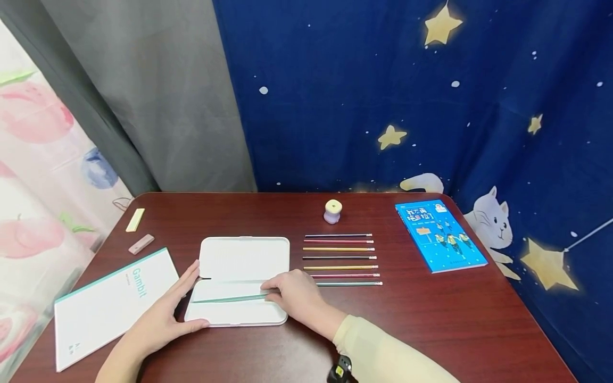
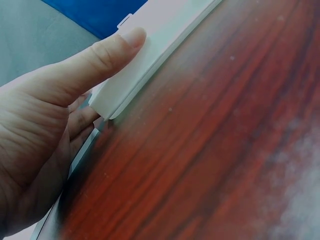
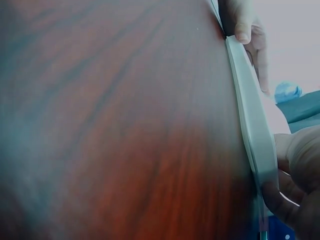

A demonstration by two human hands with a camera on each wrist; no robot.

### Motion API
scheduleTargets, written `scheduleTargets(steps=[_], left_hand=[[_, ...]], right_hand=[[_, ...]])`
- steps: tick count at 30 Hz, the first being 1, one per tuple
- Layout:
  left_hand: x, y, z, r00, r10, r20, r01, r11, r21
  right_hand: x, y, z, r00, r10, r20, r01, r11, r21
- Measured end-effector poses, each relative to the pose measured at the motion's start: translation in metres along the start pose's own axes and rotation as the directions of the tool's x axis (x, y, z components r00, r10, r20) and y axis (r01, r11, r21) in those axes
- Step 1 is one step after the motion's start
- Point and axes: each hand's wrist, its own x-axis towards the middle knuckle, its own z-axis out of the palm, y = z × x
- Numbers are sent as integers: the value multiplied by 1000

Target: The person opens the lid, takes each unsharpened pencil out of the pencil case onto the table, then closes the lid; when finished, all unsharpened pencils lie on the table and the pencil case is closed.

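Observation:
A white pencil case (image 1: 244,258) lies opened flat on the table, its lid side away from me. My left hand (image 1: 163,314) holds the case's left end, thumb on the near corner and fingers along the far side. In the left wrist view, the left thumb (image 2: 107,52) lies on the case's edge. A green pencil (image 1: 230,299) lies lengthwise in the near half of the case. My right hand (image 1: 301,298) pinches the pencil's right end, which the fingers hide. In the right wrist view, the right hand (image 3: 300,175) is beside the case's edge.
Several pencils (image 1: 340,258) lie in a row right of the case. A sharpener-like pale object (image 1: 332,211) stands behind them. A blue book (image 1: 440,236) is at the right. A white notebook (image 1: 112,303), a pink eraser-like block (image 1: 141,244) and a yellow one (image 1: 135,219) lie left.

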Motion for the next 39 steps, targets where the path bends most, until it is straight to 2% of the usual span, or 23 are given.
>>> scheduleTargets(steps=[5, 13, 22, 30, 35, 39], left_hand=[[0, 0, 0, 1000, -6, 2, 6, 1000, -2], [1, 2, -1, 1000, -15, 6, 15, 1000, -12], [0, 0, -1, 1000, -14, 8, 14, 1000, -23], [0, 2, -1, 1000, -12, 4, 12, 1000, -14], [0, 2, 0, 1000, -15, 3, 15, 1000, -20], [0, 2, 0, 1000, -11, -5, 10, 1000, -21]], right_hand=[[1, 2, 0, 1000, -14, 13, 14, 1000, 3], [2, 3, -5, 998, 1, 55, -4, 998, 66], [4, -6, -5, 997, 4, 73, 0, 999, -52], [3, -5, -1, 998, -50, 37, 54, 994, -99], [-2, -1, -2, 999, -51, -18, 51, 999, -19], [-4, 5, -14, 996, -36, -87, 43, 996, 78]])
